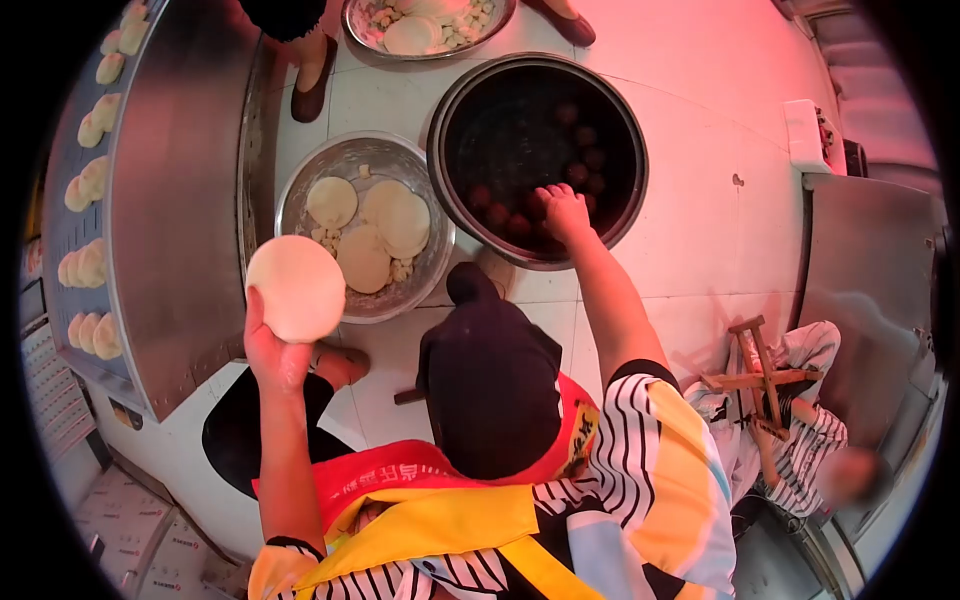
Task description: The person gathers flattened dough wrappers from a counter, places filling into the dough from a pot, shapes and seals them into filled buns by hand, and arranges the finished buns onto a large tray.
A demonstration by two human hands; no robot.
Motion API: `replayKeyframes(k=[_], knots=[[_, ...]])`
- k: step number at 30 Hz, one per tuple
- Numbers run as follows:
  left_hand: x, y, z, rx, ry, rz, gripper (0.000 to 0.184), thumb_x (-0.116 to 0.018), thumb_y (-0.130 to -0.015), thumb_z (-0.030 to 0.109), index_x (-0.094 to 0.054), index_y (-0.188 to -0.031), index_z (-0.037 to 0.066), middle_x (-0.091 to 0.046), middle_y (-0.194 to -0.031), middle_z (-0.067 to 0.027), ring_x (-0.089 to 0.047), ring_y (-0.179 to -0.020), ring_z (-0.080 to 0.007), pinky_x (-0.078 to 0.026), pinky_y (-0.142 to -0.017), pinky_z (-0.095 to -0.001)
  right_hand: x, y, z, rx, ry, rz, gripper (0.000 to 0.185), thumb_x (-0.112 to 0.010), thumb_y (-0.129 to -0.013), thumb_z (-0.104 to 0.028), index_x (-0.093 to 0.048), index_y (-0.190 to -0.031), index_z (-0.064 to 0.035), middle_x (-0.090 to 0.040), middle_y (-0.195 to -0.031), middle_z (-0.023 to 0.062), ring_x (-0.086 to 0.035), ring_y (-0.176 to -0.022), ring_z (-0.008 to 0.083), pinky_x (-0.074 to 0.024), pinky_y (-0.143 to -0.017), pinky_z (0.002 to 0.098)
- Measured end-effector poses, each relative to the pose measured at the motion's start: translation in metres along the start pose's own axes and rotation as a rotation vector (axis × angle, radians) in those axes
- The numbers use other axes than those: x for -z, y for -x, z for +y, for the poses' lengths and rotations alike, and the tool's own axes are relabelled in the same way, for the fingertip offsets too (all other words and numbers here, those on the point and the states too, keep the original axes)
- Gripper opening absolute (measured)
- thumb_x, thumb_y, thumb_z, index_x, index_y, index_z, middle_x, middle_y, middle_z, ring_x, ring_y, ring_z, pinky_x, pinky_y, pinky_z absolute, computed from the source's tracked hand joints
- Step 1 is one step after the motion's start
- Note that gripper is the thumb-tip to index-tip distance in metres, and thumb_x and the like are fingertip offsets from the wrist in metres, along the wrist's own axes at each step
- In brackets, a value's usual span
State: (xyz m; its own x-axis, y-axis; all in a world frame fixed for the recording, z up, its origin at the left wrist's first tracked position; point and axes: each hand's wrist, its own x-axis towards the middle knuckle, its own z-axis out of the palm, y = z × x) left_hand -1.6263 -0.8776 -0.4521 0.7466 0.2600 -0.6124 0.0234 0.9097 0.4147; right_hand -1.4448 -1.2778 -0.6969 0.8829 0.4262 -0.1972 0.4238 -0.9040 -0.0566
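Note:
My left hand (272,345) holds up a flat round dough disc (297,290), its fingers under it and the thumb at its near edge. Below it stands a metal bowl (292,205) with several more dough discs (364,260) and small dough pieces. My right hand (563,212) reaches down into a large black tub (440,130). Its fingers are bunched over one of several dark round balls (535,205) lying along the tub's near and right side. The fingertips partly hide that ball.
Another metal bowl (355,40) with dough stands at the top, near a person's shoes (313,85). Pale dough pieces (85,265) sit in rows on a metal-sided machine (180,200) at left. A wooden stool (762,380) and a person in striped clothes (808,455) are at lower right.

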Motion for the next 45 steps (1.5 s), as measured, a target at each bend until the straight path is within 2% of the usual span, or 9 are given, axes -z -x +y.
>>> replayKeyframes(k=[6,12,17,23,28,34,38,42,45], knots=[[0.005,-0.017,-0.017,0.062,0.012,0.072,0.057,-0.047,-0.096,0.035,-0.029,-0.14,0.003,-0.035,-0.142,-0.0152,-0.035,-0.131,-0.0337,-0.03,-0.108,-0.0522,-0.021,-0.038,-0.007,0.166,0.269,-0.425,0.028,-0.044,-0.09,-0.02,-0.057,-0.115,-0.0218,-0.056,-0.112,0.0077,-0.053,-0.107,0.0288,-0.0329,-0.099,0.0499],[0.006,-0.022,-0.022,0.15,0.121,0.024,0.058,-0.048,-0.096,0.036,-0.03,-0.14,0.003,-0.036,-0.143,-0.0149,-0.036,-0.131,-0.0327,-0.028,-0.109,-0.0518,-0.021,-0.044,-0.008,0.057,0.053,-0.249,0.021,-0.049,-0.087,-0.022,-0.063,-0.103,-0.0172,-0.059,-0.103,0.0111,-0.058,-0.097,0.0289,-0.039,-0.093,0.0481],[-0.009,-0.027,-0.042,0.172,0.057,-0.031,0.058,-0.049,-0.095,0.037,-0.033,-0.139,0.003,-0.038,-0.142,-0.0149,-0.037,-0.13,-0.0308,-0.027,-0.11,-0.0488,0.144,-0.037,-0.044,-0.081,-1.019,-0.2,0.046,-0.075,-0.066,-0.008,-0.06,-0.11,-0.0082,-0.066,-0.095,0.0114,-0.064,-0.086,0.0209,-0.0504,-0.078,0.033],[-0.049,0.01,-0.052,0.205,0.168,-0.298,0.056,-0.041,-0.097,0.042,-0.034,-0.137,0.004,-0.041,-0.139,-0.0143,-0.039,-0.129,-0.0296,-0.03,-0.109,-0.0471,0.344,0.019,-0.172,0.401,-1.008,-0.381,0.048,-0.075,-0.067,-0.01,-0.058,-0.112,-0.0048,-0.063,-0.092,0.011,-0.061,-0.083,0.0193,-0.0491,-0.077,0.0307],[-0.043,0.059,-0.02,0.164,0.18,-0.493,0.06,-0.026,-0.098,0.05,-0.035,-0.136,0.005,-0.045,-0.132,-0.0123,-0.044,-0.124,-0.0261,-0.033,-0.107,-0.0445,0.345,0.06,-0.264,0.502,-0.552,-0.085,0.047,-0.075,-0.068,-0.021,-0.057,-0.11,-0.0082,-0.059,-0.092,0.014,-0.061,-0.084,0.0351,-0.0497,-0.072,0.0407],[-0.012,0.102,-0.001,-0.016,-0.01,-0.494,0.041,-0.054,-0.092,0.012,-0.042,-0.129,0.003,-0.052,-0.123,-0.0103,-0.053,-0.114,-0.0218,-0.046,-0.097,-0.0393,0.345,0.103,-0.308,0.598,-0.57,0.094,0.045,-0.075,-0.069,-0.02,-0.059,-0.109,-0.0057,-0.059,-0.098,0.0135,-0.063,-0.078,0.0301,-0.0511,-0.069,0.0381],[-0.009,0.133,0.018,-0.035,0.025,-0.474,0.041,-0.057,-0.088,0.006,-0.044,-0.127,0.003,-0.054,-0.119,-0.0112,-0.056,-0.11,-0.0227,-0.049,-0.094,-0.0392,0.367,0.1,-0.295,0.072,-1.052,-0.149,0.027,-0.07,-0.079,-0.016,-0.065,-0.098,0.0027,-0.06,-0.072,0.0048,-0.054,-0.058,0.0088,-0.0431,-0.054,0.0234],[-0.004,0.154,0.023,0.034,0.008,-0.481,0.04,-0.059,-0.088,0.011,-0.046,-0.125,0.003,-0.056,-0.117,-0.0105,-0.057,-0.108,-0.022,-0.05,-0.092,-0.0382,0.34,0.09,-0.292,0.069,-1.471,-0.608,0.018,-0.066,-0.085,-0.014,-0.065,-0.091,0.0027,-0.058,-0.068,0.0005,-0.049,-0.053,0.0073,-0.0382,-0.049,0.0216],[0.0,0.156,0.022,-0.016,-0.061,-0.481,0.04,-0.061,-0.087,0.013,-0.047,-0.124,0.003,-0.057,-0.114,-0.0095,-0.058,-0.107,-0.0204,-0.051,-0.09,-0.0363,0.343,0.1,-0.301,0.158,-1.511,-0.525,0.012,-0.065,-0.086,-0.011,-0.063,-0.086,0.0005,-0.059,-0.069,0.0011,-0.052,-0.055,0.0079,-0.0423,-0.051,0.0211]])
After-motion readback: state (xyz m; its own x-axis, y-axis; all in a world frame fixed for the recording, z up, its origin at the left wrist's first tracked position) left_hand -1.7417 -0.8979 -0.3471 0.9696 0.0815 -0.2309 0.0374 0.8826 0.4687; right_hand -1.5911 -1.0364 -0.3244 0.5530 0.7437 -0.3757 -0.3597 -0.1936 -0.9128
